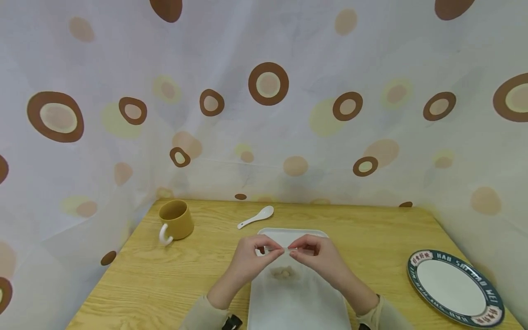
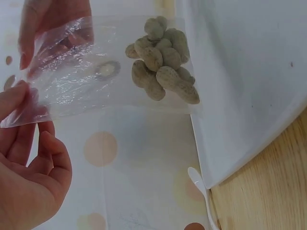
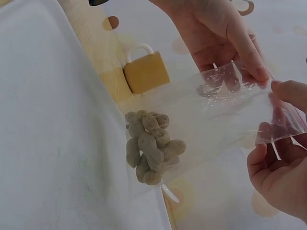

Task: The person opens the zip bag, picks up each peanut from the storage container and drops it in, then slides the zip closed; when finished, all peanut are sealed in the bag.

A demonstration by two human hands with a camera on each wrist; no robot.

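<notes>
A clear plastic zip bag [image 2: 115, 91] hangs between my two hands over the white tray [image 1: 299, 309]. Unshelled peanuts [image 2: 163, 62] lie bunched at the bag's lower end; its upper part is flat. My left hand [image 1: 246, 257] pinches the bag's top edge between thumb and forefinger. From the other side, my right hand [image 1: 322, 260] pinches the same edge, fingertips close to the left ones. A reddish line runs along that edge in the right wrist view. The other fingers of both hands curl loosely behind the bag.
A mustard mug [image 1: 181, 222] with a white handle stands at the back left of the wooden table [image 1: 198, 270]. Behind the tray lies a white spoon [image 1: 256, 217]. A plate [image 1: 451, 288] with a dark lettered rim sits at right. Patterned cloth [image 1: 305, 137] surrounds the table's back and sides.
</notes>
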